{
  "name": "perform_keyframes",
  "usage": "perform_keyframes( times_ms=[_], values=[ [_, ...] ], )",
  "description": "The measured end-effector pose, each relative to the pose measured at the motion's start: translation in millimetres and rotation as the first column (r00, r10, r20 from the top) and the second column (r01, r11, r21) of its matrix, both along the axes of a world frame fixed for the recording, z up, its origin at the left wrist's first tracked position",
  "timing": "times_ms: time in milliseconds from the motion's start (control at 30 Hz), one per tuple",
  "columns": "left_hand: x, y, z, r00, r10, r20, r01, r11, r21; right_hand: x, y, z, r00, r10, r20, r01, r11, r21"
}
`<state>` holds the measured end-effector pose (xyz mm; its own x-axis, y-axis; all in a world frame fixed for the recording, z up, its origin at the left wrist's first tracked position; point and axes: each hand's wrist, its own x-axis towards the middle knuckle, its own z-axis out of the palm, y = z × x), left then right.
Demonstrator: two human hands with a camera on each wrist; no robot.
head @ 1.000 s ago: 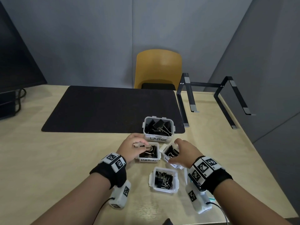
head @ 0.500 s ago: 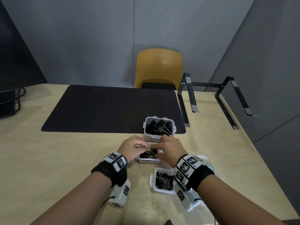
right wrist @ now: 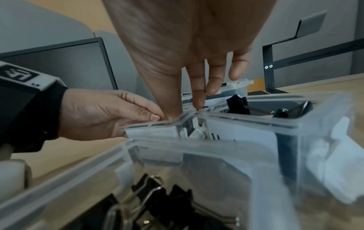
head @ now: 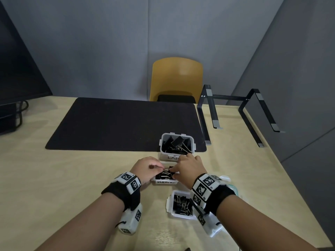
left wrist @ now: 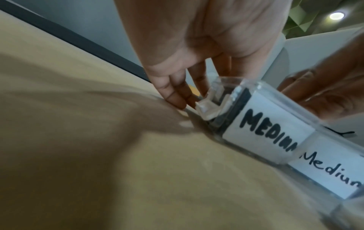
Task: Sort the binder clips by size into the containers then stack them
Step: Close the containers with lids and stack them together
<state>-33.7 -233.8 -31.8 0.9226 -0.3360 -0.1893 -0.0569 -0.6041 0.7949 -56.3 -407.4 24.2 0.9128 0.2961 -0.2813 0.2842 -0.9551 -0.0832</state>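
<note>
Binder clips (head: pixel 167 175): lying sorted in clear open containers at lower centre of the head view, on the wooden desk (head: pixel 72 178).

MEDIUM container (head: pixel 165 182): sitting between the two hands, holding black clips with wire handles. Second Medium container (left wrist: pixel 325 171): standing just to its right, label beside label in the left wrist view; walls appearing to touch, contact not confirmable. Mostly hidden under the right hand in the head view.

Left hand (head: pixel 146 169): gripping the left end of the MEDIUM container, fingers (left wrist: pixel 177 96) reaching down beside the side latch, thumb pressing on the rim in the right wrist view.

Right hand (head: pixel 188 167): reaching over the second Medium container from above, fingers (right wrist: pixel 197 96) pointing down onto its far rim, curling round its far side in the left wrist view.

LARGE container (head: pixel 194 144): standing just above the hands in the frame, on the near right corner of the black mat (head: pixel 117 124), carrying big clips.

Unlabelled container (head: pixel 169 205): sitting lowest in the frame, under the right wrist, holding smaller clips.

Also occupying the frame: yellow chair (head: pixel 177 78) at upper centre, black stand (head: pixel 207 91) at right, dark monitor (head: pixel 18 69) at left edge.
</note>
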Motion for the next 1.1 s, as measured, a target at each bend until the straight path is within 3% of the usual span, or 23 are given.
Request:
perform_keyframes(
  times_ms=[300, 433, 533, 633, 733, 967, 1100],
  values=[
    [-1, -5, 4, 0.999, 0.04, 0.029, -0.041, 0.999, 0.032, 3, -2, 2, 0.996, 0.005, -0.088, -0.002, 0.999, 0.034],
    [-2, -4, 8, 0.997, 0.05, 0.064, -0.05, 0.999, -0.005, 7, -16, 10, 0.991, -0.112, -0.068, 0.12, 0.983, 0.142],
    [-4, 1, 5, 0.99, 0.11, 0.083, -0.104, 0.992, -0.076, 7, -33, 15, 0.973, -0.22, -0.066, 0.227, 0.965, 0.132],
    [-13, 4, 1, 0.99, 0.136, 0.046, -0.126, 0.978, -0.168, -2, -40, 13, 0.949, -0.266, -0.168, 0.279, 0.959, 0.054],
    [-21, 6, -5, 0.999, 0.034, 0.031, -0.03, 0.993, -0.111, -9, -39, 5, 0.934, -0.284, -0.218, 0.297, 0.955, 0.028],
    [-22, 5, -5, 1.0, 0.012, 0.017, -0.01, 0.998, -0.061, -9, -43, 14, 0.916, -0.354, -0.187, 0.371, 0.926, 0.067],
    [-24, 5, -10, 0.987, 0.07, -0.143, -0.096, 0.978, -0.184, -7, -43, 39, 0.927, -0.35, -0.135, 0.368, 0.918, 0.148]
  ],
)
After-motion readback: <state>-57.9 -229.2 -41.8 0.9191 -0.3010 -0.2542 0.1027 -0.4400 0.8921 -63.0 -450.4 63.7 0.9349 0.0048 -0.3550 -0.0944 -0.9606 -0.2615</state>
